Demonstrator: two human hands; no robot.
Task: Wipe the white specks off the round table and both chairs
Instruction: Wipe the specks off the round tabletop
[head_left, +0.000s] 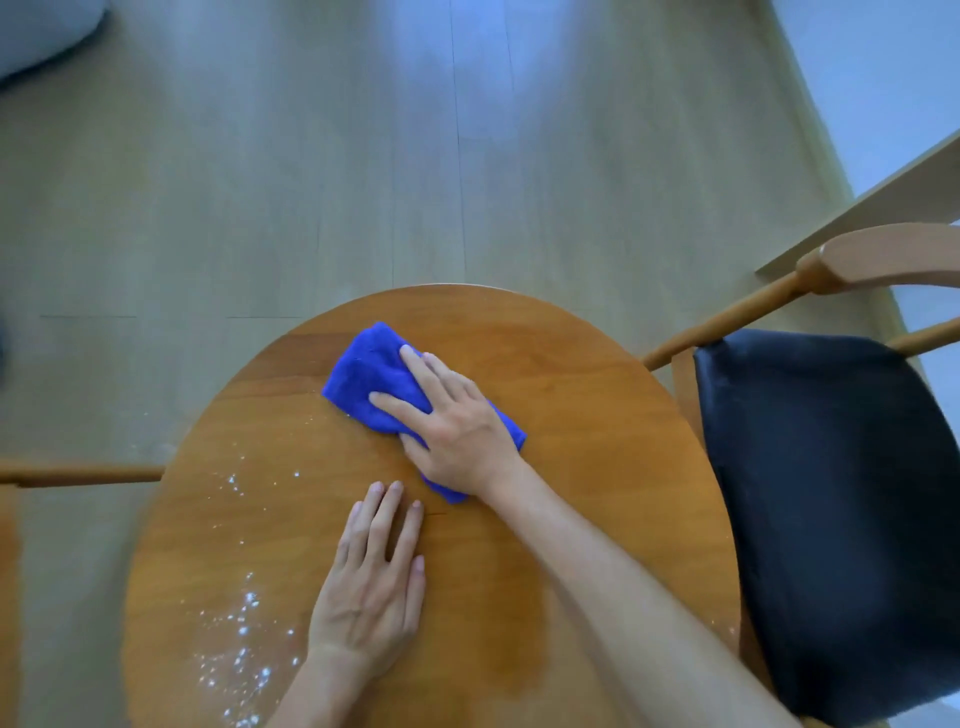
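Head view looks straight down on the round table (597, 415), where the right hand (457, 421) presses a folded blue cloth (363, 379) flat against the wood near the far edge, a little left of the middle. Its fingers are straight and slightly spread across the cloth, pressing on it, not bunching it. The left hand (371, 587) lies palm-down on the bare wood nearer the person, fingers straight and close together, apparently steadying. White specks (244, 623) are scattered along the left side of the table, thickest toward the near-left edge, with a thinner trail running up toward the cloth. The right half of the table looks free of them. So the table-wiping step seems to be in hand and only partly done. The next move likely calls for sweeping the cloth leftward and back toward the near-left edge, through the specks. The chair with the dark seat (831, 519) at the right edge remains to be wiped.
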